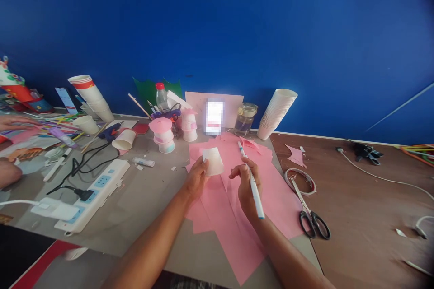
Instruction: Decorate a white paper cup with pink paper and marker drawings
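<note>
My left hand (197,176) is closed around a white paper cup (214,162), held above the sheets of pink paper (244,244). In my right hand (249,185) is a white marker pen (256,192) with blue ends, its shaft slanting up and left. The marker is apart from the cup. Behind my hands a phone (214,117) with a lit, blurred screen leans against a light pink sheet (196,103). Two small pink-topped cup figures (162,133) stand beyond my left hand.
Scissors (313,221) and a tape roll (300,181) lie at the right. A cup stack (276,115) and glass jar (246,119) stand by the wall. On the left are a power strip (98,194), a glue gun (110,132), cables and another person's hand (18,122).
</note>
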A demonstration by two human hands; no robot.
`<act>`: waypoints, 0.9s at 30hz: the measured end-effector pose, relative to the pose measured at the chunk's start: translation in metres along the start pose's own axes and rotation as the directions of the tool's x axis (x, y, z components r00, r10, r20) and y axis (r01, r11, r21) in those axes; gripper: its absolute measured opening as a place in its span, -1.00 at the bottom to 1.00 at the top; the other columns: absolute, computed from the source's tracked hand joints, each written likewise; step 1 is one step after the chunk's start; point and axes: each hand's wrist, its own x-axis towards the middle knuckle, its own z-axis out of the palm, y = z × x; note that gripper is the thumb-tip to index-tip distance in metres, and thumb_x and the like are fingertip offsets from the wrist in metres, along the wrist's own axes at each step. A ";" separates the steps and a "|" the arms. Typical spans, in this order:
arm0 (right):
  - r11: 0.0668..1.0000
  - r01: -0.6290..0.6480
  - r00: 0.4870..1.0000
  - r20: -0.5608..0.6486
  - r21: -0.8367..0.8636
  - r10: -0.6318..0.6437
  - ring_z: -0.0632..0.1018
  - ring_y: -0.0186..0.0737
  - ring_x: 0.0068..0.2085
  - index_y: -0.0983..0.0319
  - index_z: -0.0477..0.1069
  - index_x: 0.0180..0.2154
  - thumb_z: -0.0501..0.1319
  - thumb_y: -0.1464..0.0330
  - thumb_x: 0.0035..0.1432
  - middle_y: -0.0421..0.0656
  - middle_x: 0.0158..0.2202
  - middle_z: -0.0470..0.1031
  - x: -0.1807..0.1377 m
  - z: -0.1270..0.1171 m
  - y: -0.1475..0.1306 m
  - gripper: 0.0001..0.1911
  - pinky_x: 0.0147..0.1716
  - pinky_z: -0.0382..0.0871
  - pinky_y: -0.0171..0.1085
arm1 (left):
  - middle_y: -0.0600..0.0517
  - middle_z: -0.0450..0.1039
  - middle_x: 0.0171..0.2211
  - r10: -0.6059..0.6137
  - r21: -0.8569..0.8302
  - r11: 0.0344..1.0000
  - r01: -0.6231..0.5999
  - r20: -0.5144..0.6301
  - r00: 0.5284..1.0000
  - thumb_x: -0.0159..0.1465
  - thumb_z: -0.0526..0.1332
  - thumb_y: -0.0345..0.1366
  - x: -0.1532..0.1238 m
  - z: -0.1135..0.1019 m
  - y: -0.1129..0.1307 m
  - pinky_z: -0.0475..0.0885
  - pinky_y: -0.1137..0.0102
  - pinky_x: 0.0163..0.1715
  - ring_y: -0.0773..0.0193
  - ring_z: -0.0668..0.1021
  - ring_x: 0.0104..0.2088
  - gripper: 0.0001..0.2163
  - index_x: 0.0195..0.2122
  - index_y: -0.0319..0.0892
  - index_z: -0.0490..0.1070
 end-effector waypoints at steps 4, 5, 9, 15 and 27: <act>0.988 0.123 0.992 0.038 -0.092 -0.120 0.53 -0.20 -0.25 0.15 0.28 -0.04 0.09 0.23 0.29 -0.16 -0.29 0.50 -0.001 0.002 0.006 -0.76 -0.13 0.40 -0.09 | 0.01 0.52 -0.22 -0.025 -0.063 0.998 0.024 -0.010 1.000 0.17 0.31 -0.17 0.000 0.002 0.001 0.39 0.39 -0.22 0.24 0.52 -0.17 -0.75 -0.16 -0.13 0.47; 0.985 0.136 0.989 0.069 -0.111 -0.129 0.54 -0.18 -0.20 0.15 0.28 -0.04 0.09 0.26 0.29 -0.13 -0.24 0.51 -0.002 0.002 0.006 -0.77 -0.10 0.39 -0.07 | 0.01 0.52 -0.22 -0.032 -0.080 0.996 0.031 -0.017 0.999 0.17 0.31 -0.18 0.000 0.002 0.001 0.39 0.39 -0.22 0.24 0.52 -0.17 -0.77 -0.17 -0.13 0.47; 0.958 0.207 0.967 0.189 -0.197 -0.170 0.54 -0.13 -0.13 0.15 0.31 -0.09 0.09 0.34 0.27 -0.10 -0.22 0.55 -0.007 0.003 0.006 -0.83 -0.06 0.40 -0.05 | 0.01 0.53 -0.25 -0.045 -0.110 0.993 0.038 -0.063 0.997 0.15 0.32 -0.17 0.000 0.002 -0.002 0.40 0.38 -0.21 0.22 0.53 -0.17 -0.76 -0.20 -0.15 0.47; 0.939 0.274 0.938 0.271 -0.208 -0.214 0.57 -0.14 -0.18 0.13 0.35 -0.15 0.11 0.38 0.24 -0.12 -0.24 0.55 -0.009 0.002 -0.001 -0.86 -0.13 0.45 -0.11 | -0.02 0.53 -0.26 -0.011 -0.005 1.000 0.010 -0.044 0.999 0.14 0.31 0.01 -0.001 -0.002 -0.005 0.39 0.36 -0.20 0.16 0.53 -0.15 -0.62 -0.16 -0.17 0.46; 0.948 0.300 0.933 0.238 -0.107 -0.269 0.57 -0.12 -0.19 0.12 0.27 0.11 0.00 0.22 0.35 -0.11 -0.25 0.54 -0.009 -0.002 -0.006 -0.65 -0.15 0.43 -0.07 | -0.04 0.51 -0.28 0.018 0.061 0.998 -0.016 -0.026 1.000 0.15 0.31 0.01 -0.004 0.003 0.001 0.37 0.35 -0.15 0.15 0.51 -0.13 -0.63 -0.17 -0.17 0.46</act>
